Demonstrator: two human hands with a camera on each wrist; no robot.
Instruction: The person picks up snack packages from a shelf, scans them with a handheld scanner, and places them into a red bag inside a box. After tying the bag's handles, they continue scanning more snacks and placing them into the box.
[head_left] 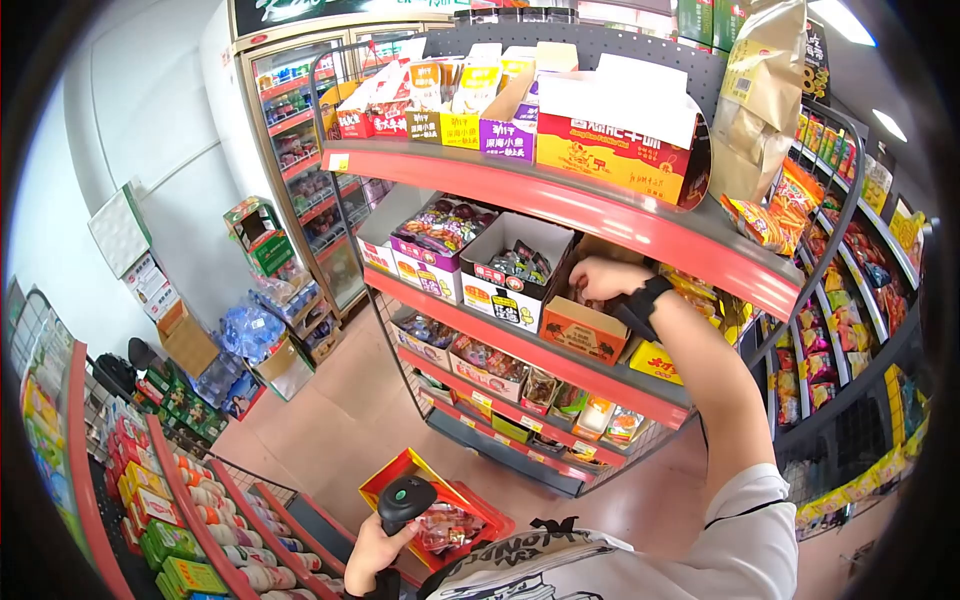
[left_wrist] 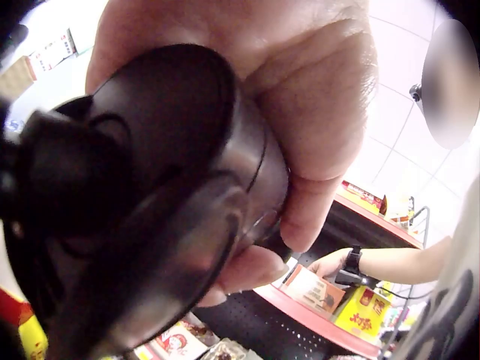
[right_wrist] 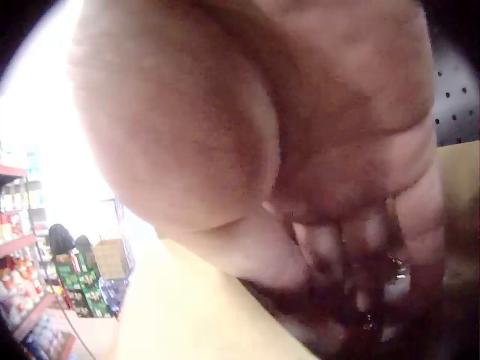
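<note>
My left hand [head_left: 375, 553] grips a black barcode scanner [head_left: 407, 500]; the left wrist view shows its dark body [left_wrist: 172, 112] against the palm, fingers wrapped around it. With a black band on the wrist, my right hand [head_left: 608, 280] reaches into an orange open-topped box [head_left: 583, 330] on the second shelf. In the right wrist view its fingers [right_wrist: 420, 210] go down past the box's pale cardboard wall [right_wrist: 202, 307], among dark, shiny contents. Shadow and blur hide the fingertips, and I cannot tell whether they pinch anything.
A white box of dark packets [head_left: 520, 262] stands left of the orange box, a yellow box [head_left: 655, 362] right of it. The red-edged upper shelf [head_left: 560, 205] runs above my right hand. Below the scanner is a red-and-yellow box [head_left: 400, 468] of packets. Another stocked rack [head_left: 190, 490] stands at left.
</note>
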